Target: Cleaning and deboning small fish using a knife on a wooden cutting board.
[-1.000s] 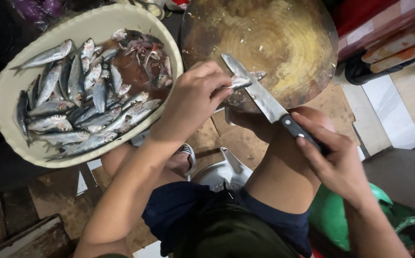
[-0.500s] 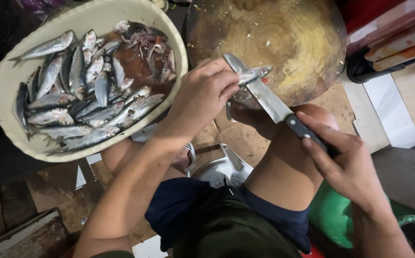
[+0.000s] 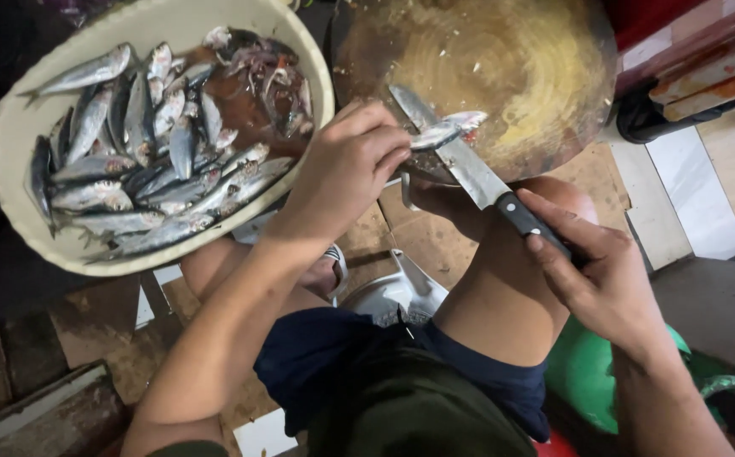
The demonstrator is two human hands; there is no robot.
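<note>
Your left hand point(image 3: 346, 165) is curled shut on a small silver fish point(image 3: 445, 133), fingertips pinching its body and pressing it down at the near edge of the round wooden chopping block point(image 3: 545, 68). The fish's head end pokes out to the right of your fingers, lying across the knife blade. Your right hand point(image 3: 600, 275) is clamped around the black handle of a kitchen knife point(image 3: 469, 169), thumb lying along the top of the handle. The blade runs diagonally up and left from that hand, its tip on the block just above your left fingers, its flat touching the fish. The block is wet and scarred, with small scraps scattered on it. Just left of the block sits a big cream basin point(image 3: 21, 144), holding a heap of whole silver fish point(image 3: 131, 169) on the left and a reddish pile of guts and offcuts point(image 3: 257, 76) at its upper right. Your left forearm crosses below the basin's rim. Under the hands are your bare knees and dark blue shorts point(image 3: 334, 364). A green plastic container point(image 3: 587, 381) sits by your right leg. The floor is worn brown tile.
</note>
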